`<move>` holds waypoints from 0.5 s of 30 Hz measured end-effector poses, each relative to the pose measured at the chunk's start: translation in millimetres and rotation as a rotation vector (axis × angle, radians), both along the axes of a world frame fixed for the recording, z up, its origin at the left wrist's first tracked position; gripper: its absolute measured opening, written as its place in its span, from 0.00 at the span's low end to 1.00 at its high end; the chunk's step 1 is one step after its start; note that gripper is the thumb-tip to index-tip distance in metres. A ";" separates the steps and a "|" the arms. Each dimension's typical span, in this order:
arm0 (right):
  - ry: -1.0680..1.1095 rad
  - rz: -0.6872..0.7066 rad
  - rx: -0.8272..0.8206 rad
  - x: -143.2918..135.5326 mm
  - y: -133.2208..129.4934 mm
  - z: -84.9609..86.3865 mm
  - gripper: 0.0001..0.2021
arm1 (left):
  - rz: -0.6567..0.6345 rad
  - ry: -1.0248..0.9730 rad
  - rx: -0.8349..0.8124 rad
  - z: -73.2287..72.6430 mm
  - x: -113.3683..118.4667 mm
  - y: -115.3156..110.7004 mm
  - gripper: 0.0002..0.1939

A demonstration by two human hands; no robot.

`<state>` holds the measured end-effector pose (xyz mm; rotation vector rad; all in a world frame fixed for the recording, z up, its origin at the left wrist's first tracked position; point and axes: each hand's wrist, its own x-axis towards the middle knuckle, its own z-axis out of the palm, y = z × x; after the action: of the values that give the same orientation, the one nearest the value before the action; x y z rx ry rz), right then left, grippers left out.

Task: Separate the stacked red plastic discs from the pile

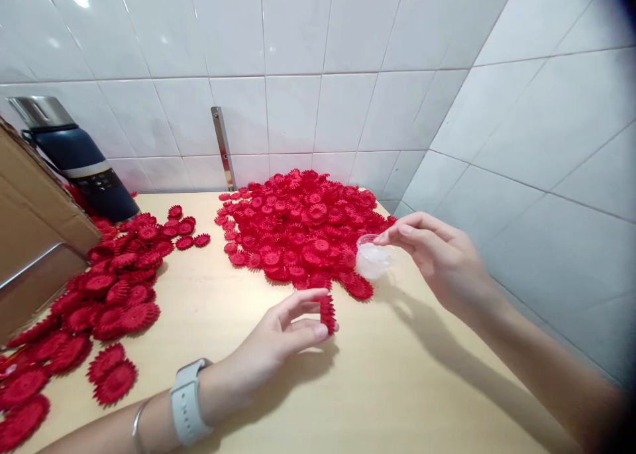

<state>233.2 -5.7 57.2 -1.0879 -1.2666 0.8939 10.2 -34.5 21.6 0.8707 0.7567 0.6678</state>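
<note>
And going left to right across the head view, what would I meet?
Cardboard box, pale wristwatch, metal strip, left hand with a red toothed disc, clear cup, right hand.

Bare pale tabletop (382,384) lies between the left hand (293,328) and the right hand (440,265), open toward the near side. At far centre, a mound of red toothed discs (308,225) blocks the way, with a clear plastic cup (372,262) at its right. On the left, a looser pile of red discs (109,321), a cardboard box (40,195) and a navy flask (94,169) obstruct passage. Between mound and pile runs a free lane.
</note>
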 end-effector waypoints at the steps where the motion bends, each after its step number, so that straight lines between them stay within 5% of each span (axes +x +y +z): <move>1: -0.020 -0.007 -0.006 -1.2 -0.9 -1.7 0.05 | -0.008 0.012 0.019 -0.4 -0.3 -0.6 0.18; 10: -0.089 0.120 -0.036 -22.9 -16.1 -11.5 0.03 | 0.034 0.031 0.024 -0.9 -0.9 -2.1 0.15; 15: -0.141 0.276 -0.097 -35.5 -27.5 -13.6 0.06 | 0.071 0.093 0.127 3.1 -1.9 1.9 0.04</move>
<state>197.7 -33.2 43.5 -1.0827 -1.5301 1.1100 8.3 -32.6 24.7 0.9996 0.8390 0.7486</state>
